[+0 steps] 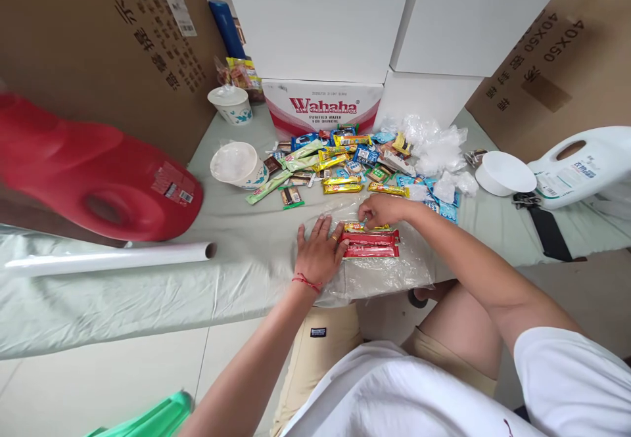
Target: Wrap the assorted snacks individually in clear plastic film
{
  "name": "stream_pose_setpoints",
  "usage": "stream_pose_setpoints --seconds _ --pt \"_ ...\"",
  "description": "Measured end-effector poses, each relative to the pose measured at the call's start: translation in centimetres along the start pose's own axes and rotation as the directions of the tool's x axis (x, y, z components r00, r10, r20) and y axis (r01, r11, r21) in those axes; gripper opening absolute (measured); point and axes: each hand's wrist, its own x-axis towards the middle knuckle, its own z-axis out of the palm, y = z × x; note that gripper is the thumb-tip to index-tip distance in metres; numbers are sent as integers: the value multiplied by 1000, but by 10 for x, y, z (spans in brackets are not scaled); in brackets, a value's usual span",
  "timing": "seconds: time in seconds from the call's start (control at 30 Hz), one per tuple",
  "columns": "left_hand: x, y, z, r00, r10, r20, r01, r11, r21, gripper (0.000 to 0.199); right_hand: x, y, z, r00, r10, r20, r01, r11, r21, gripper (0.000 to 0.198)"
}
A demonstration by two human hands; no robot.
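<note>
1. Toward the left of the table [148, 292], I am seeing a roll of clear film [108, 257] lying with its long axis running left to right, well apart from both hands, and a red jug [93, 167] is lying on its side just behind it

2. Moving right, I am watching the left hand [319, 250] pressing flat on the clear plastic sheet [384, 273], fingers spread, palm down, its fingertips touching the left ends of the red snack bars [371, 245]

3. Next, I am noting that the red snack bars are lying stacked on the sheet with their long axis left to right, so they are sitting directly right of the left hand and just in front of the right one

4. Further right, I am seeing the right hand [382, 210] curling its fingers together and pinching at the far edge of the stack, where a yellow wrapper [362, 227] is showing; I am judging both hands about equally near, the left at the end, the right at the long side

5. Behind the hands, a heap of mixed snack packets [340, 161] is lying near, and a white bowl [505, 173] and white jug [582, 164] are sitting well off to the right
</note>
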Motion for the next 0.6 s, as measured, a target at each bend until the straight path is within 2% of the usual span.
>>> stream_pose_setpoints --seconds 0.1,0.2,0.37,0.5,0.6 --pt "0 0 0 1000 1 -8 -1 1000 -6 58 0 -4 -1 999 -13 38 15 999 -42 30" --pt "0 0 0 1000 0 -12 0 1000 -16 58 -3 -10 -2 1000 -9 24 12 992 -124 22" --pt "0 2 -1 1000 -2 -11 2 1000 -25 57 -10 -15 -2 999 -14 -41 4 974 -227 26" --pt "0 2 -1 1000 2 -12 -2 1000 -23 58 -13 -18 0 999 -37 8 38 954 -297 17" --pt "-1 2 -1 1000 1 -15 -2 1000 -23 59 -15 -17 -2 999 -34 9 35 949 -312 17"
